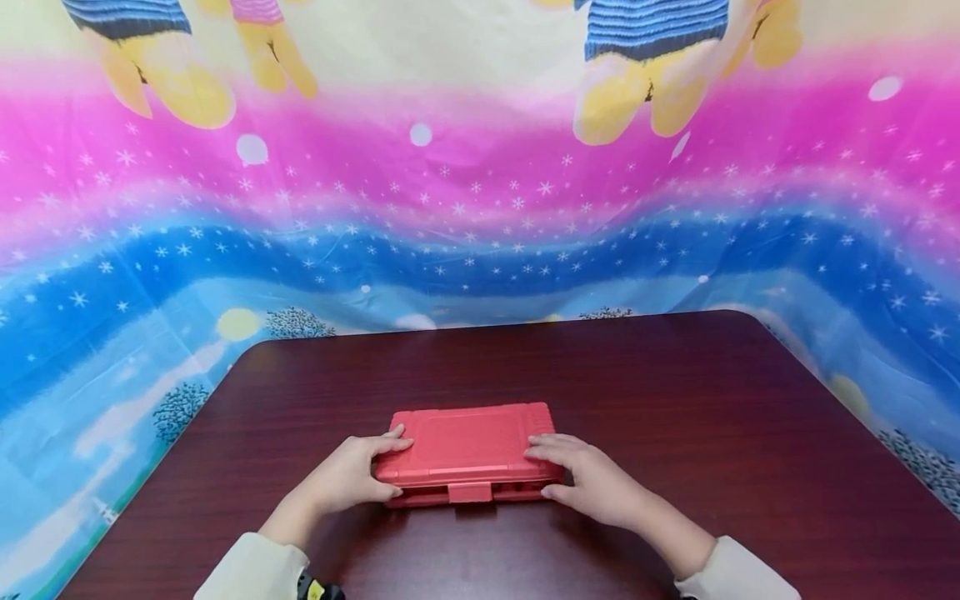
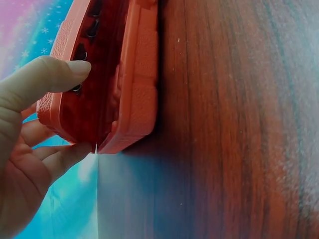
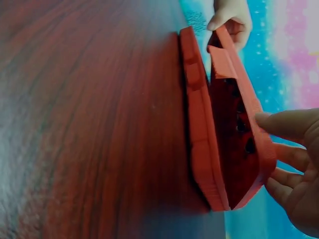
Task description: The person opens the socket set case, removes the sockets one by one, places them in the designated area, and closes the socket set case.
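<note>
A red plastic case (image 1: 471, 440) lies on the table with its latch (image 1: 470, 492) facing me. Its lid (image 3: 269, 152) is raised a little from the base (image 2: 141, 74), leaving a narrow gap along the front. My left hand (image 1: 348, 473) holds the lid at its left end, thumb (image 2: 50, 79) at the front edge and fingers around the side. At the other end my right hand (image 1: 600, 485) grips the lid, thumb below and fingers on top. Small dark pieces (image 3: 241, 123) show inside the lid; the rest of the inside is hidden.
The dark wooden table (image 1: 675, 400) has rounded far corners. A colourful printed cloth (image 1: 480, 183) hangs behind it and along both sides. Light sleeves (image 1: 251, 571) cover my forearms, and a black strap item (image 1: 315, 587) shows at the left wrist.
</note>
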Demonstrator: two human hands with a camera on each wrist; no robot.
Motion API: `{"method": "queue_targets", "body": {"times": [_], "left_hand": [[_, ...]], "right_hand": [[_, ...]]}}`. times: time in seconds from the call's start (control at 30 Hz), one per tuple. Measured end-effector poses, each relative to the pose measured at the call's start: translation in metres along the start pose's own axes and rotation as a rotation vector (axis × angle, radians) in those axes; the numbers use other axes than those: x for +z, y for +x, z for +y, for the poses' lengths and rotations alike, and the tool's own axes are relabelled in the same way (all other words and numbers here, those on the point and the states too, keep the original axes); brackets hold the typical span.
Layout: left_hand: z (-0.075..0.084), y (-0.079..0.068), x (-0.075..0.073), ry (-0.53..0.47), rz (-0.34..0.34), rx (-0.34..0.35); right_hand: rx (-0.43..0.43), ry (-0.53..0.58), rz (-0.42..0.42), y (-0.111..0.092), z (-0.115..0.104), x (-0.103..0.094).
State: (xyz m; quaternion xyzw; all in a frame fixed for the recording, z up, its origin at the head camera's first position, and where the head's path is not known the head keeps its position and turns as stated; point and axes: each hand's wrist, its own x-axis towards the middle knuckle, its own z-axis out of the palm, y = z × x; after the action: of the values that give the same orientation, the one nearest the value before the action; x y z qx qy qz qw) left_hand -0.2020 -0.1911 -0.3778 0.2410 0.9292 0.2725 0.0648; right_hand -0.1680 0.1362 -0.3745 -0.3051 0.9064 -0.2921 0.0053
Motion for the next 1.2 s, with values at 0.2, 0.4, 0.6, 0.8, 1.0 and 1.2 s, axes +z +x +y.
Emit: {"method": "queue_targets", "body": {"times": [0.2, 0.4, 0.6, 0.8, 1.0, 1.2], "left_hand": [[0.003, -0.002, -0.005, 0.017, -0.010, 0.014], [-0.002, -0.009, -0.002, -0.034, -0.013, 0.009], [-0.004, -0.015, 0.001, -0.070, 0.110, 0.045], [-0.006, -0.019, -0.003, -0.060, 0.209, 0.063], [-0.007, -0.026, -0.002, -0.105, 0.271, 0.036], [-0.006, -0.031, 0.004, -0.182, 0.319, -0.054]], "right_hand": [[-0.081, -0.147, -0.011, 0.001, 0.004, 0.003], [-0.172, -0.230, 0.046, 0.001, 0.009, 0.004], [-0.269, -0.180, 0.200, 0.002, 0.013, 0.005], [-0.274, -0.108, 0.304, 0.006, 0.011, 0.005], [-0.307, -0.108, 0.440, 0.012, 0.010, 0.007], [-0.294, -0.086, 0.499, 0.015, 0.008, 0.006]]}}
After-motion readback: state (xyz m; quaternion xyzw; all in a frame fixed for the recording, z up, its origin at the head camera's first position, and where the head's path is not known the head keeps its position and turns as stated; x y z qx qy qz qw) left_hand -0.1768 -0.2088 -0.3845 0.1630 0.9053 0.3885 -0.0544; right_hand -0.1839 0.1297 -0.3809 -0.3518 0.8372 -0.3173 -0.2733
